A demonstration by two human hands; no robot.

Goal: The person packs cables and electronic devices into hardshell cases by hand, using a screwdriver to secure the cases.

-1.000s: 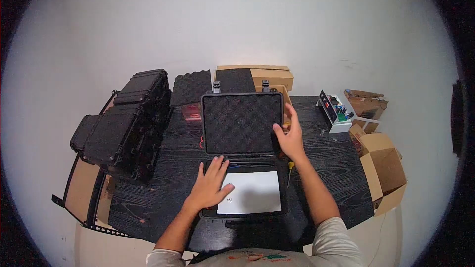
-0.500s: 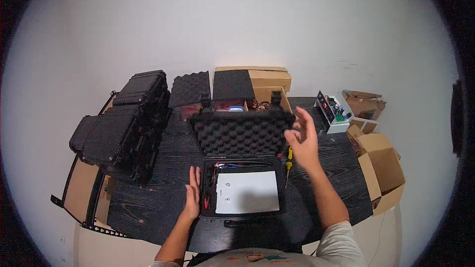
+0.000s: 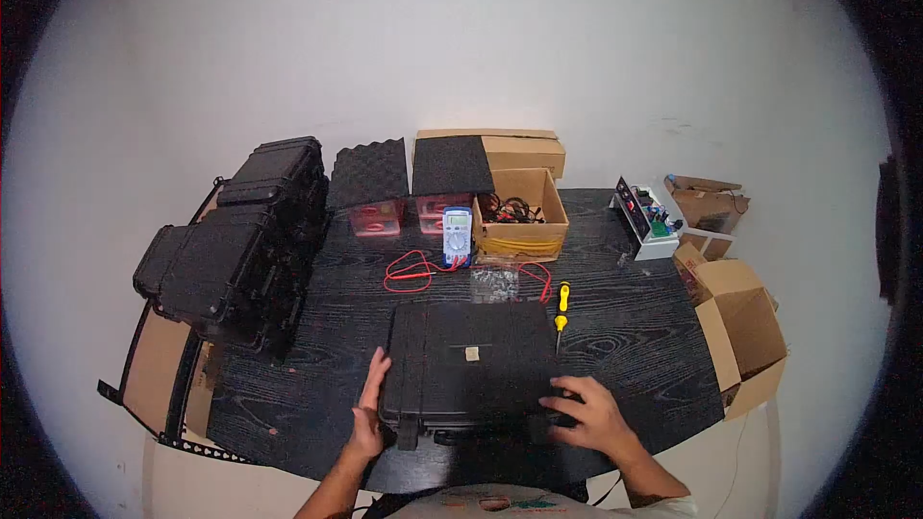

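A black hard case lies with its lid down at the front of the table, a small pale sticker on top. Along its left side rests my left hand, open, fingers stretched against the edge. My right hand is at the front right corner, its fingers apart and bent over the edge by the latch, which it partly hides. One front latch hangs loose on the left. Beyond the right side lies a yellow screwdriver. The case's contents are hidden under the lid.
Behind the case are a multimeter with red leads, a clear bag of small parts and a cardboard box of cables. Black cases are stacked left. An opened electronic device and an open carton stand right.
The case lid has swung down from upright to closed, covering the white panel inside and revealing the multimeter behind. My right hand has come down toward me to the front right corner.
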